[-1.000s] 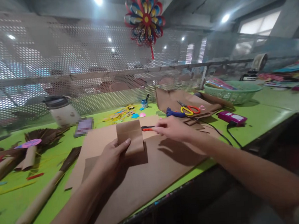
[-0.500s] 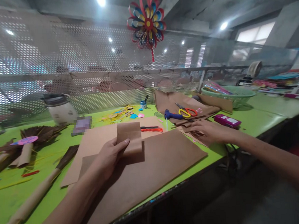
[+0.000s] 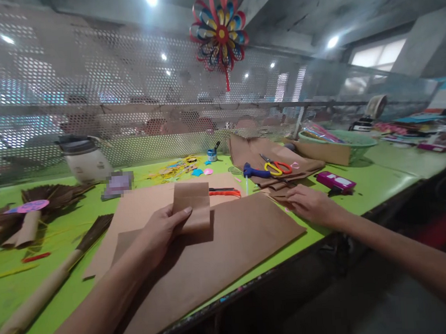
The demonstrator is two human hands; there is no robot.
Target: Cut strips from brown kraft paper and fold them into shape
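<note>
My left hand (image 3: 164, 226) is closed on a folded piece of brown paper (image 3: 193, 204), its thumb lying flat across the front. That piece is held just above a large brown paper sheet (image 3: 228, 257) on the table. At the sheet's far right corner, my right hand (image 3: 310, 204) has its fingers curled together on small brown paper pieces (image 3: 275, 193); the fingertips are partly hidden. Beyond them lie scissors (image 3: 274, 170) with yellow and red handles and a dark blue glue gun (image 3: 255, 171). An orange-red utility knife (image 3: 224, 192) rests behind the folded piece.
A magenta box-shaped device (image 3: 336, 181) sits right of my right hand. Brown paper (image 3: 263, 147) and a green basket (image 3: 361, 141) stand behind. On the left are a long paper-wrapped stick (image 3: 45, 294), dark brown bundles (image 3: 54, 197) and a white jug (image 3: 86, 162). The table's front edge (image 3: 253, 286) runs diagonally.
My right hand has drawn slightly back toward me, and its fingers are more curled. My left hand keeps the folded paper in nearly the same place. The view has shifted slightly.
</note>
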